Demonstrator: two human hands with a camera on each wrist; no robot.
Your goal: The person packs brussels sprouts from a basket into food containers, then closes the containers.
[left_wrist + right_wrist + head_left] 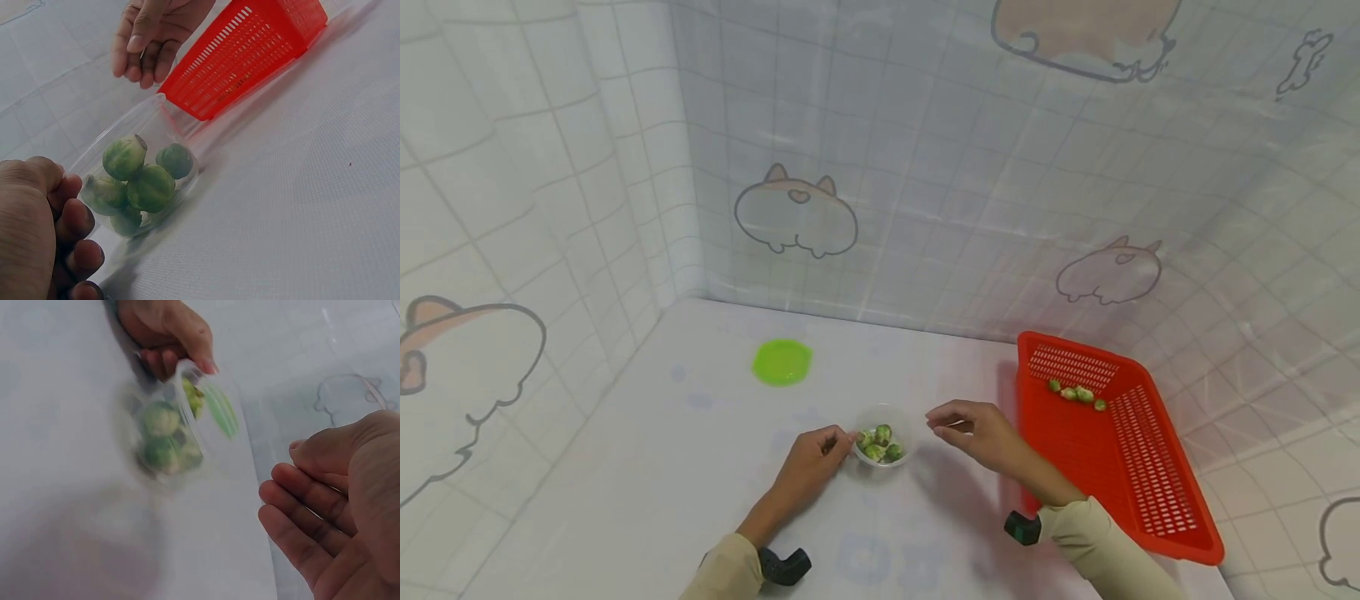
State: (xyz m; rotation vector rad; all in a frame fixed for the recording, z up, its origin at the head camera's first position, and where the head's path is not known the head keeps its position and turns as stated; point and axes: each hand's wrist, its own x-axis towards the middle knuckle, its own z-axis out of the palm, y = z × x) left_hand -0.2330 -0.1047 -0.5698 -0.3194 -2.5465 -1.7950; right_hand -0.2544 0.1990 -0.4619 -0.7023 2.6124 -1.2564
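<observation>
A clear plastic bowl [901, 427] stands on the white table, holding several green Brussels sprouts [151, 189]. My left hand [811, 465] pinches the bowl's left rim between thumb and fingers; the left wrist view shows the other fingers curled beside the wall. To the right of the bowl, apart from it, my right hand [983, 435] hovers with loosely bent fingers. Nothing shows between its thumb and fingers in the right wrist view. More Brussels sprouts [1084, 394] lie at the far end of a red plastic basket [1067, 450].
The red basket takes up the table's right side, its slotted walls rising close to my right forearm. A bright green lid-like disc [782, 362] lies flat behind and left of the bowl. Pale curtains [880, 192] with cartoon prints enclose the table at the back and sides.
</observation>
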